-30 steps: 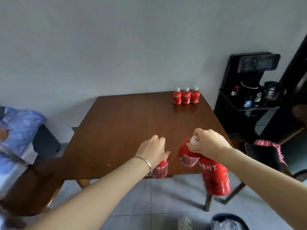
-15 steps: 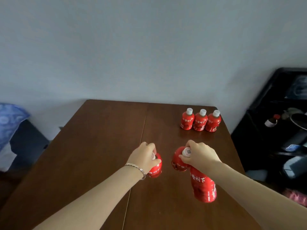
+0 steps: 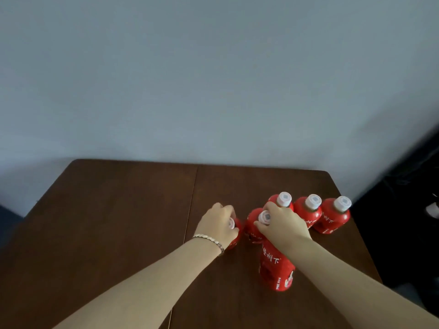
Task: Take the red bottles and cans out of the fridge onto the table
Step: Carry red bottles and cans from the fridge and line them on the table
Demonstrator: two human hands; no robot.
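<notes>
— What do our hands hold?

— Our left hand (image 3: 221, 224) curls down over the white cap of a single red bottle (image 3: 235, 239), which is upright at the middle of the bench (image 3: 118, 222). We cannot tell whether its base touches the wood. A bracelet (image 3: 210, 239) sits on that wrist.

— And the other?

— Our right hand (image 3: 282, 224) grips a pair of red bottles (image 3: 251, 231) by their tops. One shows its white cap between our fingers (image 3: 261, 225), just beside the single red bottle. The lower bottle (image 3: 276, 269) hangs under our palm, tilted with its base towards us, white characters on its red wrap.

— What is already set down?

— A row of three bottles (image 3: 332, 219) stands upright near the far right corner of the bench, side by side. Our right hand partly covers the leftmost of them.

— Can we see what is inside?

— No. Every bottle is wrapped in opaque red and every cap we see is on, so the contents stay hidden.

— Around the bench?

— A pale wall (image 3: 213, 79) behind, something dark (image 3: 408, 198) to the right.
</notes>
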